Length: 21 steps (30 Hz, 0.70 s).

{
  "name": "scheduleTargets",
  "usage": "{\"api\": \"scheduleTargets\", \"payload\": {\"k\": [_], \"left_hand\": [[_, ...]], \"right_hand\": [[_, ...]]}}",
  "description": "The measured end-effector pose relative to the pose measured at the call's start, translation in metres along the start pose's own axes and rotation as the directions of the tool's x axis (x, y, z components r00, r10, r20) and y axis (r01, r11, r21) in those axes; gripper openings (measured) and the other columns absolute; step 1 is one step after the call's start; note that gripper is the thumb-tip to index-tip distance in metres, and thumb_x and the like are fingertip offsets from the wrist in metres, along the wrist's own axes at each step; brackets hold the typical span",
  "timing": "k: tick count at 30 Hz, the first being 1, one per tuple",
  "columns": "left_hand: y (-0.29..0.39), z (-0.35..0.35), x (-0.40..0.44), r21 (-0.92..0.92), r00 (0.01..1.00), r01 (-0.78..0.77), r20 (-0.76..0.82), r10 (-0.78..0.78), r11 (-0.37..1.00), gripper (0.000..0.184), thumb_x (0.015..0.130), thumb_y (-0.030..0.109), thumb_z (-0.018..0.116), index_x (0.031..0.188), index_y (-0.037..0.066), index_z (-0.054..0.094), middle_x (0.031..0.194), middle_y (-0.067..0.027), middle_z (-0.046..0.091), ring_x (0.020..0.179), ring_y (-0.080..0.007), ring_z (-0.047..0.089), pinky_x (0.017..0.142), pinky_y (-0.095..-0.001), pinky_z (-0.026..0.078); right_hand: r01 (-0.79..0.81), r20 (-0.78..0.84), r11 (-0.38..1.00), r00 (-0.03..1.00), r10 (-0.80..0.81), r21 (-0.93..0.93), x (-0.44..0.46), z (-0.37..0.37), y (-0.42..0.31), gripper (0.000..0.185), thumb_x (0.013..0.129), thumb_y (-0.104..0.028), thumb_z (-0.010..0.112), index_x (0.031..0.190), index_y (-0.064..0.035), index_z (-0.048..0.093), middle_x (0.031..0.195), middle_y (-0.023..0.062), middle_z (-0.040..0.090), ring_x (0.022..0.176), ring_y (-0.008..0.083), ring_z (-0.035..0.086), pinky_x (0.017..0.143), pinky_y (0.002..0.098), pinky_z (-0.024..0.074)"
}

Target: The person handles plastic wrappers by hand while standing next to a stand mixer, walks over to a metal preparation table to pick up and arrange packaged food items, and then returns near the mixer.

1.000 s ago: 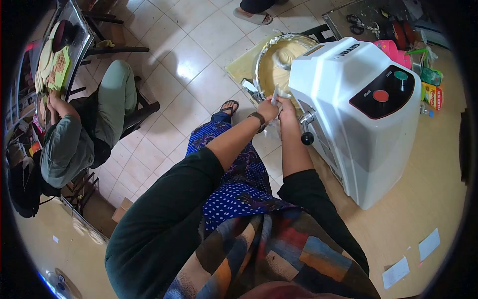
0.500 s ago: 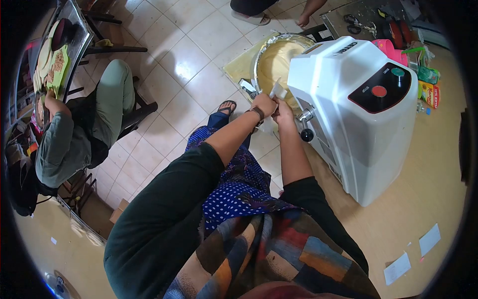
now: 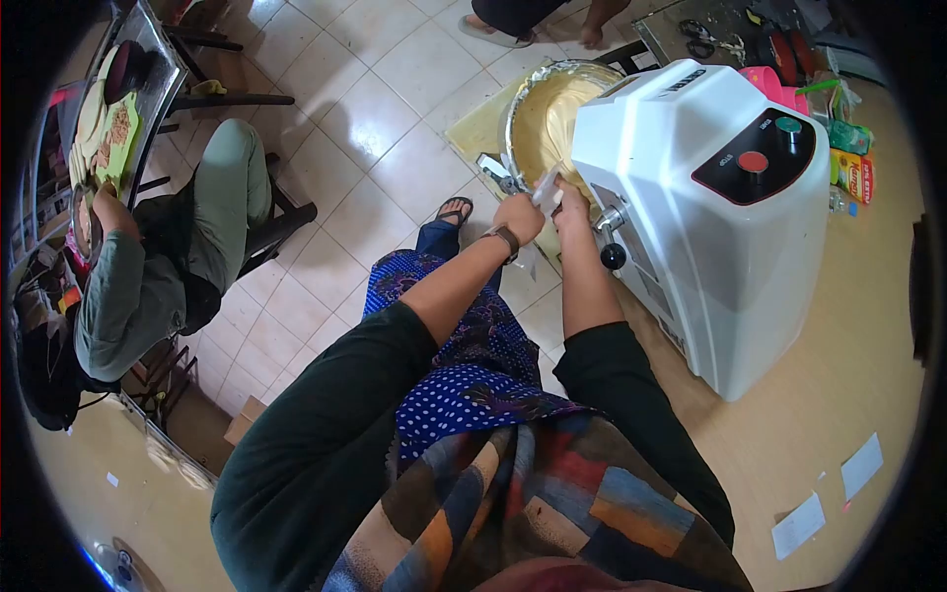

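Both hands are at the near edge of a large mixing bowl of pale yellow batter. My left hand, a watch on its wrist, has its fingers curled around one side of a whitish, see-through plastic packet. On the other side, my right hand pinches the same packet, with the fingers partly hidden. Its contents are too small to make out. Just right of my right hand is the black-knobbed lever of a white stand mixer, whose head overhangs the bowl.
The mixer has a red stop button and a green button. Pink containers and packets stand behind it. At left, a seated person works at a table with a green tray. Another person's foot shows at the top.
My hands have moved slightly apart, the left one down and the right one a little to the right. More of the plastic packet shows between them. The batter's surface looks different, with ridges.
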<state>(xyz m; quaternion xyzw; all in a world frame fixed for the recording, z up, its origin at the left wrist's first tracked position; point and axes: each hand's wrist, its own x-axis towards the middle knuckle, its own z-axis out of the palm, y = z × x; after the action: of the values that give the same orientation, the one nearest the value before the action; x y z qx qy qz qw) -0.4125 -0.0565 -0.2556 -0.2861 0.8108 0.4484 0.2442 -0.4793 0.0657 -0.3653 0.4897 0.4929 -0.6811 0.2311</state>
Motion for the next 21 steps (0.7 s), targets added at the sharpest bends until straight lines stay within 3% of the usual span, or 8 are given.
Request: {"api": "scheduleTargets", "payload": {"k": [2,5,7,12,15,21], "left_hand": [[0.0,0.003,0.012,-0.001,1.0,-0.016,-0.026,0.016,1.0,0.027,0.074,0.024,0.054,0.08,0.0,0.063,0.078,-0.0231,0.061,0.077,-0.0376,0.06,0.07,-0.0432,0.048],[0.006,0.0,0.028,0.016,0.996,-0.002,-0.088,0.004,1.0,0.027,0.074,0.025,0.054,0.08,0.0,0.063,0.078,-0.0227,0.061,0.077,-0.0376,0.06,0.07,-0.0429,0.048],[0.01,-0.002,0.027,0.066,0.997,0.016,-0.08,-0.011,0.998,0.027,0.075,0.025,0.053,0.08,0.0,0.063,0.079,-0.0226,0.061,0.077,-0.0375,0.06,0.069,-0.0423,0.048],[0.002,0.004,0.022,0.039,0.998,0.004,-0.061,-0.002,0.999,0.024,0.071,0.019,0.055,0.081,0.0,0.064,0.083,-0.0225,0.062,0.081,-0.0352,0.061,0.072,-0.0406,0.049],[-0.005,-0.001,0.016,0.006,1.0,-0.013,-0.019,0.013,1.0,0.023,0.071,0.018,0.054,0.082,0.0,0.064,0.083,-0.0229,0.061,0.081,-0.0355,0.06,0.072,-0.0415,0.048],[-0.009,-0.018,-0.005,0.012,0.999,0.01,-0.038,-0.01,1.0,0.022,0.071,0.018,0.054,0.083,0.003,0.064,0.081,-0.0214,0.062,0.08,-0.0372,0.06,0.073,-0.0415,0.048]], "right_hand": [[-0.18,0.098,0.979,0.977,0.19,-0.095,-0.028,0.006,-0.016,0.032,0.068,-0.015,0.074,0.093,-0.0033,0.057,0.086,0.0064,0.058,0.071,0.0211,0.056,0.062,0.0369,0.049],[-0.044,0.2,0.967,0.975,0.097,-0.252,-0.074,0.014,-0.015,0.022,0.077,-0.026,0.066,0.085,-0.0075,0.058,0.077,0.0035,0.059,0.067,0.019,0.057,0.059,0.0326,0.0488],[-0.067,0.183,0.974,0.977,0.108,-0.218,-0.056,0.004,-0.01,0.016,0.076,-0.02,0.067,0.08,-0.0086,0.058,0.071,0.0033,0.057,0.064,0.0184,0.056,0.057,0.032,0.048],[0.08,0.068,0.97,0.995,-0.066,-0.23,-0.054,0.012,-0.01,0.012,0.069,-0.005,0.066,0.079,-0.0039,0.059,0.068,0.0071,0.058,0.059,0.0196,0.057,0.055,0.0324,0.0473],[0.097,-0.016,0.973,0.995,-0.102,-0.207,-0.05,0.017,-0.007,0.012,0.068,-0.004,0.065,0.079,-0.0016,0.059,0.069,0.0081,0.059,0.058,0.0204,0.058,0.053,0.0319,0.0465],[0.111,0.011,0.938,0.993,-0.114,-0.329,-0.045,0.017,-0.01,0.015,0.068,-0.004,0.065,0.081,0.0008,0.059,0.073,0.0104,0.061,0.061,0.0236,0.06,0.053,0.0319,0.0473]]}}
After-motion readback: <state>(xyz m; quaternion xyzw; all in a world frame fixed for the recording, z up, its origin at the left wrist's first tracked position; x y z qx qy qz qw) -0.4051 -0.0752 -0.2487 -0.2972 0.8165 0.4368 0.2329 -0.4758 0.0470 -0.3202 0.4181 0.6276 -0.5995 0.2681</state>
